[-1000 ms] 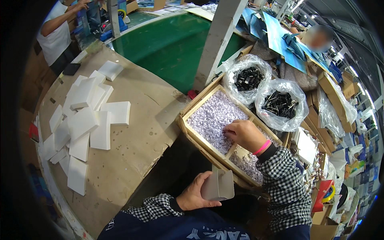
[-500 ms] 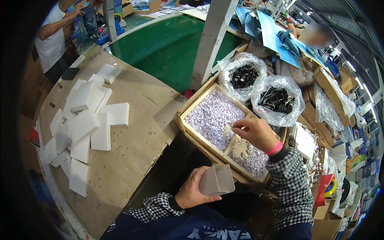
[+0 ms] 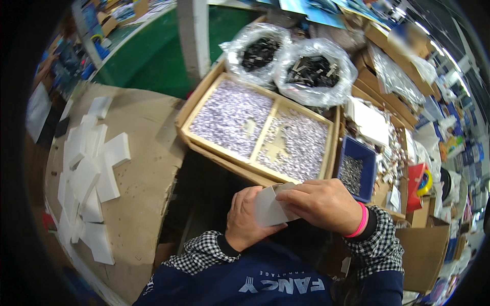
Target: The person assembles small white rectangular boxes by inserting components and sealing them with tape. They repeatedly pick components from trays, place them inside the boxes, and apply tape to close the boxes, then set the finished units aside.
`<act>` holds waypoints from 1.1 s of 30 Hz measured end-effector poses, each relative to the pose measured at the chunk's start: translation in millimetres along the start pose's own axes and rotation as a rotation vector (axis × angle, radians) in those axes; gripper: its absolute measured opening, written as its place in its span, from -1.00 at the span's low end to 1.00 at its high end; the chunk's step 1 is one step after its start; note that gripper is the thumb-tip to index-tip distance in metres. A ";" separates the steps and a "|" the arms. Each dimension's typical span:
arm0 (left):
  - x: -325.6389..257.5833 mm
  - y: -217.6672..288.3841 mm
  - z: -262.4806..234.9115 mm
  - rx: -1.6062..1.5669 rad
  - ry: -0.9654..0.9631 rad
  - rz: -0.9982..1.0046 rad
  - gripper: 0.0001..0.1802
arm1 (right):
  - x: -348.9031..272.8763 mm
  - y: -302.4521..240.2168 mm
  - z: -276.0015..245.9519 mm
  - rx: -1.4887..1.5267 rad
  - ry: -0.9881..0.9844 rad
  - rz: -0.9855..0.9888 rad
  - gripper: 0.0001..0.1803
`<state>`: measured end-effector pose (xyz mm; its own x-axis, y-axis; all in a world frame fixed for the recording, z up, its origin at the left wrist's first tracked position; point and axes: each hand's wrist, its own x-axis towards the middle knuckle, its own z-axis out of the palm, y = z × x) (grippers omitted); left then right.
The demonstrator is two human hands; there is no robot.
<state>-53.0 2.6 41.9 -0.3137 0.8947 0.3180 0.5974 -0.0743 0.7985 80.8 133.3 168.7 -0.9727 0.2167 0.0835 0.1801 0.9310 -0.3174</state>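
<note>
My left hand (image 3: pixel 244 218) grips a small whitish open-topped box (image 3: pixel 267 208) in front of my body, its fingers around the side. My right hand (image 3: pixel 329 206) is at the mouth of this box, fingers bent and drawn together over its rim. What those fingertips hold, if anything, is hidden. Just beyond is a wooden tray (image 3: pixel 265 126) with two compartments, inside a cardboard box. Many tiny pale purple and white pieces (image 3: pixel 227 115) lie in both halves, with bare patches of the bottom showing.
Several white boxes (image 3: pixel 86 176) are heaped on the brown-covered table (image 3: pixel 140 199) at left. Behind the tray stand clear bags (image 3: pixel 341 91) of black parts. A blue bin (image 3: pixel 368 176) of small dark pieces is at right. A post (image 3: pixel 194 46) rises beside the green surface (image 3: pixel 140 69).
My right hand has left the tray and come down to the box in my left hand. The view has turned to the right, bringing the blue bin into sight.
</note>
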 end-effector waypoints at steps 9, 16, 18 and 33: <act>6.8 20.3 25.6 -0.180 -0.160 0.046 0.03 | -84.5 34.6 -28.3 0.267 0.264 0.450 -0.88; 2.1 22.8 32.9 -0.196 -0.355 0.036 0.08 | -108.0 101.7 -16.6 -0.233 0.056 0.552 -0.73; 0.8 24.5 35.4 -0.219 -0.361 -0.014 0.05 | -104.1 106.4 -3.3 -0.279 0.068 0.504 -0.72; 6.1 32.8 38.5 -0.150 -0.373 -0.027 0.03 | -117.0 114.2 -2.5 -0.116 0.338 0.369 -0.88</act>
<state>-6.9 22.6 50.3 -0.0220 0.9936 0.1107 0.4697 -0.0875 0.8785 215.5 215.0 125.0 -0.7432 0.6017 0.2926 0.5361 0.7971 -0.2778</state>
